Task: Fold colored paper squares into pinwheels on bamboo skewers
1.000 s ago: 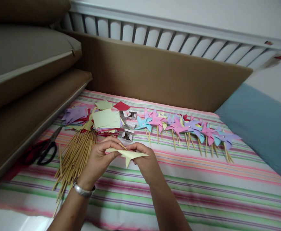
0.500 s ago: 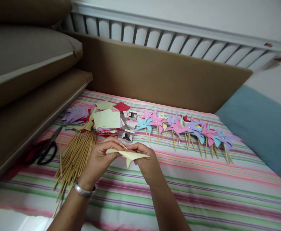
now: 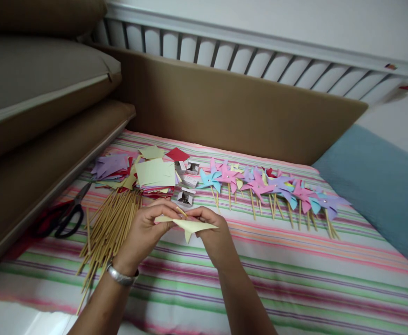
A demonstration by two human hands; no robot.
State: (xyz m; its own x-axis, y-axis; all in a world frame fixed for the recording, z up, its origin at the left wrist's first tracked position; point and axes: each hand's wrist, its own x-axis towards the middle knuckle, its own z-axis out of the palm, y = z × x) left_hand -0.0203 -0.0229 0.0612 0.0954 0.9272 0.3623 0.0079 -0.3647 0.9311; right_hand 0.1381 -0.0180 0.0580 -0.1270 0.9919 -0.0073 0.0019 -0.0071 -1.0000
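A pale yellow paper pinwheel (image 3: 193,226) is held between both hands above the striped cloth. My left hand (image 3: 155,222), with a silver bracelet at the wrist, pinches the paper's left side. On the other side, my right hand (image 3: 209,228) grips it, fingers curled behind the paper. The end of a wooden stick (image 3: 182,211) shows at the pinwheel's middle, between the fingertips; the rest of it is hidden. Just behind the hands stands a small open box (image 3: 185,197) with dark bits inside. A bundle of wooden sticks (image 3: 111,223) lies left of my left hand.
Finished pinwheels (image 3: 258,184) lie in a row at right. Stacked paper squares (image 3: 155,173) and loose colored paper (image 3: 110,167) sit at back left, near black-handled scissors (image 3: 71,217). Brown cushions (image 3: 46,135) rise at left; a brown panel (image 3: 232,107) stands behind.
Almost nothing differs. Both hands keep hold of the pinwheel in the same place, with only a slight shift of the fingers and view.
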